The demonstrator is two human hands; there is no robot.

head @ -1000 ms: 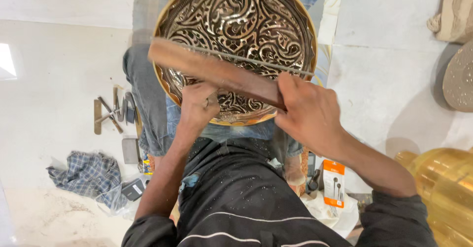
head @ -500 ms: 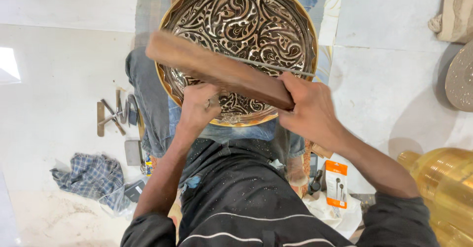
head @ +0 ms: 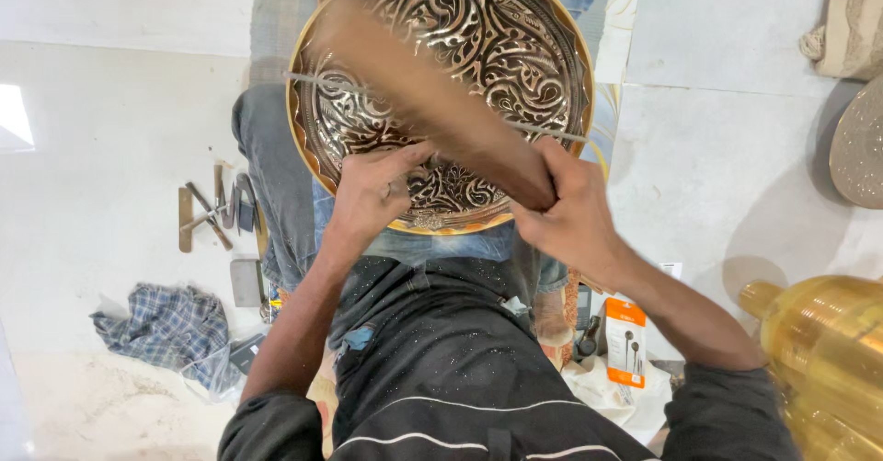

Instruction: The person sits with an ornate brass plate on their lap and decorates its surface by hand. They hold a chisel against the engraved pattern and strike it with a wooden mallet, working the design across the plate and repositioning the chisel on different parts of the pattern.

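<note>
Head view: right hand [head: 575, 217] grips mallet [head: 432, 102] crossing tray [head: 543, 47]; left hand [head: 368, 194] pinches punch [head: 397, 188].

Bright even light; wooden mallet [head: 432, 102] motion-blurred; glare on brass vessel [head: 823, 351]; soft shadows right.

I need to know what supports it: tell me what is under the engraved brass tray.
The tray rests over the person's lap; jeans show below its left rim, striped cloth past its top. Whatever lies directly beneath is hidden by the tray itself.

We see small metal tools [head: 213, 211] at left, checked cloth [head: 166, 325] lower left, orange packet [head: 625, 341] lower right, brass vessel [head: 828, 351] far right.
</note>
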